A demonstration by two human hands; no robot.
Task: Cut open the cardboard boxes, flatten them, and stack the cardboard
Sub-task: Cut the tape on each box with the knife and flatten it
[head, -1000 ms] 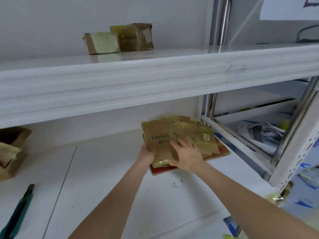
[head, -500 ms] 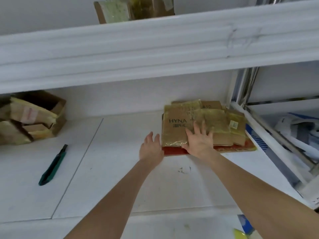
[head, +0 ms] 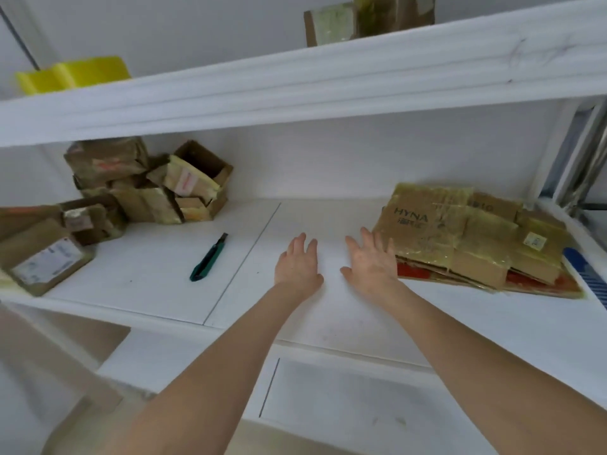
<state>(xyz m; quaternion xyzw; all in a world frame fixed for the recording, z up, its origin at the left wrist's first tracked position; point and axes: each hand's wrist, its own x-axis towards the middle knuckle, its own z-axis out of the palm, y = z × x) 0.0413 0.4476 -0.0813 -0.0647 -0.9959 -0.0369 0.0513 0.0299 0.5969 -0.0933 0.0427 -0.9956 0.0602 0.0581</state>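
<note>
Change: a second ago both hands were on the stack of flattened cardboard (head: 466, 244), the right one pressing its top; now both are off it and lie over bare shelf (head: 147, 290) to its left.
Left hand (head: 297, 264): released, fingers straight and slightly spread, palm down, holding nothing; whether it rests on the shelf or hovers cannot be told.
Right hand (head: 371, 262): released too, palm down and holding nothing, its outer fingers just beside the stack's left edge; contact cannot be told.
Stack: it lies flat on the right of the shelf, brown taped sheets over a red-printed one, edges not quite square.
Meaning: one piece looks stacked, so this round seems finished; the likely next step is fetching another box and the knife.
Knife (head: 209, 257): green, lying untouched left of the hands, past a thin seam in the shelf.
Boxes (head: 147, 188): a heap of uncut taped boxes at the back left, one gaping open, with a labelled box (head: 46, 257) nearer the front edge.
Surface: white and smooth, with a few dark scuffs.
Room: a white wall behind; an upper shelf (head: 295, 77) carries a yellow roll (head: 72, 73) and two more taped boxes; metal uprights (head: 578, 152) stand at the right.
</note>
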